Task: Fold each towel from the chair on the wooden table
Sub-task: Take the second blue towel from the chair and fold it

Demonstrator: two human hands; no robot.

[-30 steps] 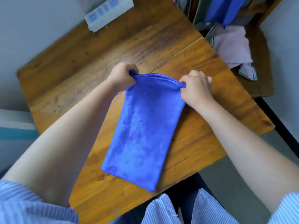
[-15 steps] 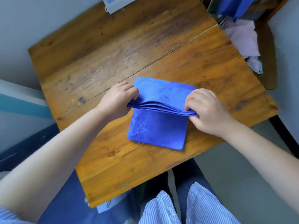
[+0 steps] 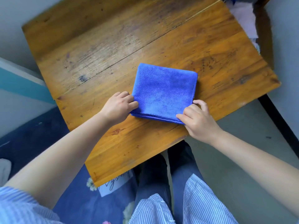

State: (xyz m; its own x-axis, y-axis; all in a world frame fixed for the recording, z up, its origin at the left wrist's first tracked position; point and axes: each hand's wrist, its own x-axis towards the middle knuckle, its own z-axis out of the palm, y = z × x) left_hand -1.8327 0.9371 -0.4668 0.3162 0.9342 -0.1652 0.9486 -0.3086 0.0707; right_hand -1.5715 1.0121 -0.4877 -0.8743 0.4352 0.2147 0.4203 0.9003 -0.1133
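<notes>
Worn orange-brown planks make up the wooden table (image 3: 113, 50) we are leaning over, with a dark seam running slantwise across the boards beyond our hands. Between our two hands lies the blue towel (image 3: 163, 89), folded into a thick square and lying flat on the wood, its stacked layered edges facing us.

Our left hand (image 3: 119, 108) sits at the towel's near left corner, fingers curled against the edge with the tips touching the cloth; we cannot tell whether it actually pinches the layers. Our right hand (image 3: 198, 120) is at the near right corner, thumb and fingers bent around the stacked edges and gripping them, the forefinger resting along the towel's right side.

Far beyond our right hand, off the table's far right corner, a pale pink cloth (image 3: 244, 18) lies on a dark wooden seat (image 3: 265, 34), only partly visible. Below our left forearm a dark blue flowered fabric (image 3: 77, 204) covers the floor, and our striped shirt hem (image 3: 191, 206) hangs over dark trousers.
</notes>
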